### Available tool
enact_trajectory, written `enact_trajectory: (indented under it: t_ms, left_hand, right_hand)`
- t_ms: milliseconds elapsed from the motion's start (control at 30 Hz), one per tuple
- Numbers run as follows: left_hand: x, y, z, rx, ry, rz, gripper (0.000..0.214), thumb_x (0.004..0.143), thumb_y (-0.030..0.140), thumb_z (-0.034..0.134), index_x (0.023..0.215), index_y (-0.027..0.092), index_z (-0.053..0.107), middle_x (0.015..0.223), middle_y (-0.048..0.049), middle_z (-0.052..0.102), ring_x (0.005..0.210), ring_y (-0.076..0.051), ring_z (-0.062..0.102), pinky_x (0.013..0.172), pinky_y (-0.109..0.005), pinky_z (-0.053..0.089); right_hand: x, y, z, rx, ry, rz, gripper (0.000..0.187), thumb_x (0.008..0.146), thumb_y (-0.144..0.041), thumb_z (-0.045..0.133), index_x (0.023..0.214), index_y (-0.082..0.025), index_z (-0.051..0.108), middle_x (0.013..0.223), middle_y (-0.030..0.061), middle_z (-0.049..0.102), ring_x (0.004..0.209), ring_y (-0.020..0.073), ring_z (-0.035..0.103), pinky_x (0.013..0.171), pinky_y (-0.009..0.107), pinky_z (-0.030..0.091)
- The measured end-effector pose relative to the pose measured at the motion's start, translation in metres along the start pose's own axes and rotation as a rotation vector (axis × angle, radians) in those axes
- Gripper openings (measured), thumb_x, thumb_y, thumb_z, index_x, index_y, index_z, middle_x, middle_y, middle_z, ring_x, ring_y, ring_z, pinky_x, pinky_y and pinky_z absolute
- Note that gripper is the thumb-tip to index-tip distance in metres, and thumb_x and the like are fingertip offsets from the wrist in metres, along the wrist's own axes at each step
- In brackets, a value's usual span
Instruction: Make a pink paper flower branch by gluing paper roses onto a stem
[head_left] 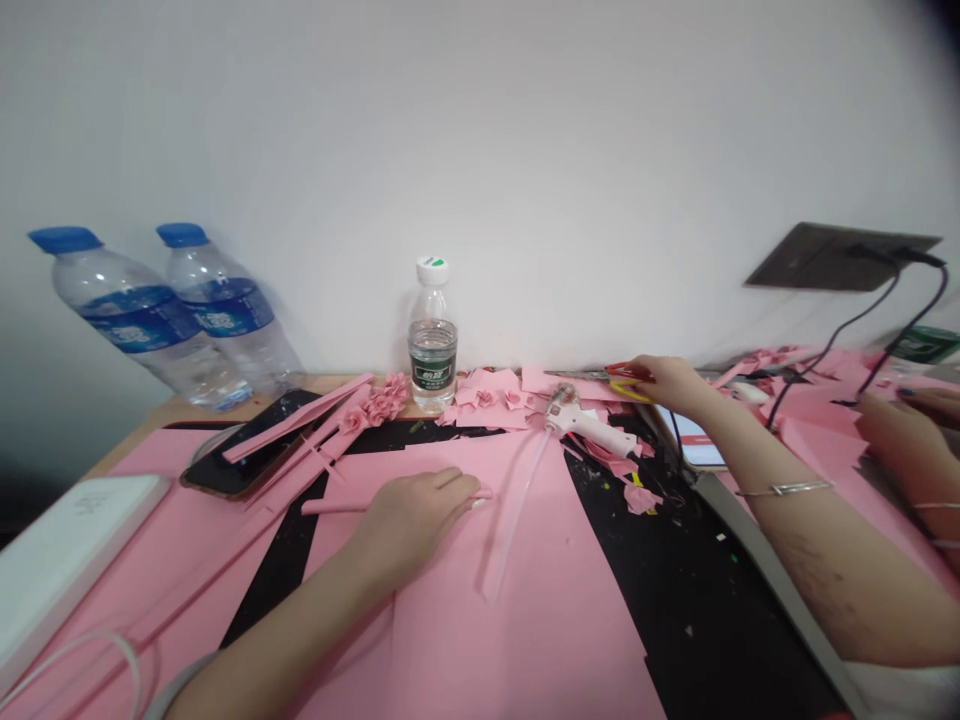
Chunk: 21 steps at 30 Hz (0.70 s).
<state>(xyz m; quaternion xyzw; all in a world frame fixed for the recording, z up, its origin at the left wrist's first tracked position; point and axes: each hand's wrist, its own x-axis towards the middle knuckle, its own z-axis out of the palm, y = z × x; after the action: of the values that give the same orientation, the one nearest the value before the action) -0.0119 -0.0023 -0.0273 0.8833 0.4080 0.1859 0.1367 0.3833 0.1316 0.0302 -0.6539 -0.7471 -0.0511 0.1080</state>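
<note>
Pink craft sheet (pixel 480 640), left hand (pixel 412 525) on rolled strip (pixel 330 507).

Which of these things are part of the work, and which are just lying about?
Part of the work:
pink foam strip under the left hand
red-and-yellow scissors in the right hand
white hot-glue gun
pink foam roses

Lying about:
two blue-capped plastic water bottles
black smartphone

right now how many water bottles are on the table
3. A blue-capped bottle and a second blue-capped bottle lean by the wall at left; a white-capped bottle stands upright mid-table. More could be out of view.
</note>
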Motion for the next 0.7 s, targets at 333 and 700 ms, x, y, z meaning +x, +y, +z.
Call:
enact_trajectory:
  t_ms: [333,700]
  left_hand:
    - [0.000,0.001,0.001,0.035,0.056,0.004,0.037,0.106,0.028,0.030,0.103,0.018,0.066,0.100,-0.0058,0.075,0.084,-0.020,0.071,0.069,-0.030,0.053]
    - [-0.002,0.004,0.001,0.112,-0.001,0.155,0.034,0.106,0.027,0.029,0.099,0.016,0.060,0.085,-0.0048,0.069,0.072,-0.019,0.066,0.060,-0.029,0.049]
  right_hand:
    - [-0.101,-0.146,-0.036,0.412,0.274,-0.095,0.019,0.093,-0.029,0.052,0.099,-0.022,0.068,0.077,0.0066,0.072,0.066,0.0201,0.066,0.064,0.032,0.049]
    - [-0.134,-0.202,0.027,0.947,-0.165,-0.244,0.017,0.090,-0.028,0.060,0.076,-0.019,0.057,0.061,-0.0044,0.051,0.055,0.0102,0.044,0.053,0.021,0.038]
